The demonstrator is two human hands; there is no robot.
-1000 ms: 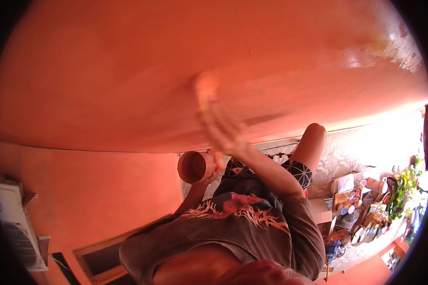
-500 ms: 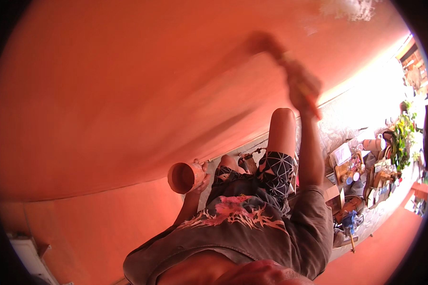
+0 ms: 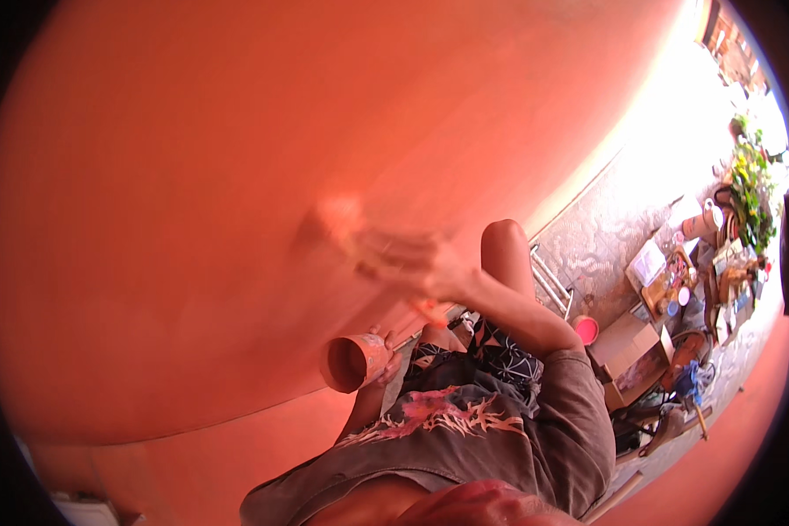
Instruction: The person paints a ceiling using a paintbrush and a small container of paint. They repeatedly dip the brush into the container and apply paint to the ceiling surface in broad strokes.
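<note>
An orange wall [image 3: 184, 175] fills most of the left and upper view. My right hand [image 3: 412, 265] is closed round a paintbrush [image 3: 338, 216], smeared by motion, its bristle end at the wall. An orange end of the handle sticks out below the hand. Lower down, in front of my shirt, my left hand [image 3: 392, 361] wraps round the side of a paint cup [image 3: 375, 352] smeared with orange. The cup is tilted, so its dark mouth faces up and left; how much paint it holds cannot be made out.
To the right lie a cardboard box [image 3: 622, 344], an open tub of pink-red paint [image 3: 586, 330], a lidded bucket [image 3: 703, 221] and mixed clutter on patterned paving [image 3: 592, 219]. A metal ladder-like frame [image 3: 552, 279] is beside my knee. Green plants [image 3: 752, 180] grow at the far right.
My right hand has swept the brush left and downward across the wall, from the upper right. My left hand still holds the cup. The view has shifted, showing more of the right side.
</note>
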